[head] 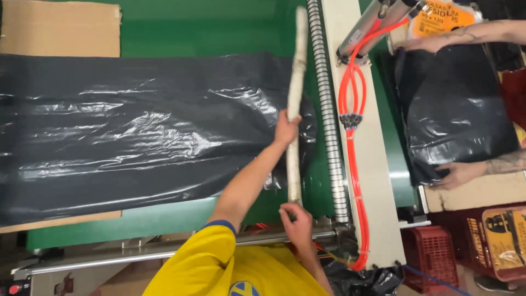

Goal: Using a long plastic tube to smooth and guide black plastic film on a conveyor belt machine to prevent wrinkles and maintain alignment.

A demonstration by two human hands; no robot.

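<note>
My left hand point(286, 130) grips a long pale stick point(296, 71) about halfway along it. The stick lies across the end of a wide black plastic sheet point(137, 131) spread on the green machine bed point(203, 27). My right hand point(296, 217) holds the stick's near end, just above a metal rail point(164, 253). Both hands are closed around the stick. My yellow sleeve shows at the bottom.
Beside the stick run a ribbed metal roller point(329, 126) and a cream bar point(375, 164) with orange hoses point(350, 109). At right, another person's tattooed hands point(459, 173) press on a stack of black bags point(457, 109). Red crates point(433, 257) stand below; cardboard point(60, 27) lies at top left.
</note>
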